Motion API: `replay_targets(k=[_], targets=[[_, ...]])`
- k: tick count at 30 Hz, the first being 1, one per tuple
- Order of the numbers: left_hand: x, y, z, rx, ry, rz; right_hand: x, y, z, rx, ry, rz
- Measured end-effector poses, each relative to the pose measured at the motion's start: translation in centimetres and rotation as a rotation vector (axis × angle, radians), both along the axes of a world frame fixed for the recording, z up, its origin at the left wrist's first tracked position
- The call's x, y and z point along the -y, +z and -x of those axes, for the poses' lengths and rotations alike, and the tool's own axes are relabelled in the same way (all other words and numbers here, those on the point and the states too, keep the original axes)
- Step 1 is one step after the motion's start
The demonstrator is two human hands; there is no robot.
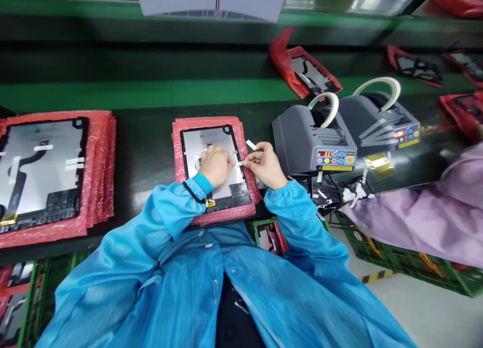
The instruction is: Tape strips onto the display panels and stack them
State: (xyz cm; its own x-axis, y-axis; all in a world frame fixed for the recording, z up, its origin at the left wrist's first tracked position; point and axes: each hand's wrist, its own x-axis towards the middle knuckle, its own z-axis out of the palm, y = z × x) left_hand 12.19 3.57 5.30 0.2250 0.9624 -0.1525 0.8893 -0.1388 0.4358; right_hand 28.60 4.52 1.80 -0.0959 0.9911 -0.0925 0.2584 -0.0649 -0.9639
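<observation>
A tablet screen panel [230, 189] with a silver back and black edges lies on red bubble-wrap bags [211, 219] in front of me. My left hand [217, 165] rests on the panel with its fingers curled in; their tips are mostly hidden. At the panel's right edge, my right hand [267, 166] pinches a short strip of white tape [240, 163] that reaches onto the silver back. A second white tape strip [251, 145] sticks out by the index finger of that hand.
Two grey tape dispensers [298, 141] with tape rolls stand to the right. A stack of bubble-wrap bags [100, 187] with another panel [45, 171] lies left. Beyond the dispensers a co-worker's purple sleeve [422, 219] reaches in. Green crates [407, 267] sit below the bench.
</observation>
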Motion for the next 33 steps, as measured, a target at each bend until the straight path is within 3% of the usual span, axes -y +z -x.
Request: replay_targets(k=[12,20,23,29,33], targets=[[0.3,0.1,-0.1,-0.037,-0.025,-0.001,-0.2,0.4,0.2,0.052,0.027,0.074],[0.2,-0.4,0.2,0.02,0.063,-0.064,-0.9,-1.0,-1.3,0.027,0.021,0.131],[-0.6,-0.3,1.1,0.127,0.108,-0.112,-0.3,-0.2,-1.8,-0.028,0.068,0.064],[-1.9,0.7,1.8,0.304,-0.099,-0.151,0.8,3.1,-1.2,0.065,0.287,-0.112],[-1.7,0.9,1.5,0.297,-0.11,-0.079,0.6,3.8,-1.0,0.138,0.304,-0.128]])
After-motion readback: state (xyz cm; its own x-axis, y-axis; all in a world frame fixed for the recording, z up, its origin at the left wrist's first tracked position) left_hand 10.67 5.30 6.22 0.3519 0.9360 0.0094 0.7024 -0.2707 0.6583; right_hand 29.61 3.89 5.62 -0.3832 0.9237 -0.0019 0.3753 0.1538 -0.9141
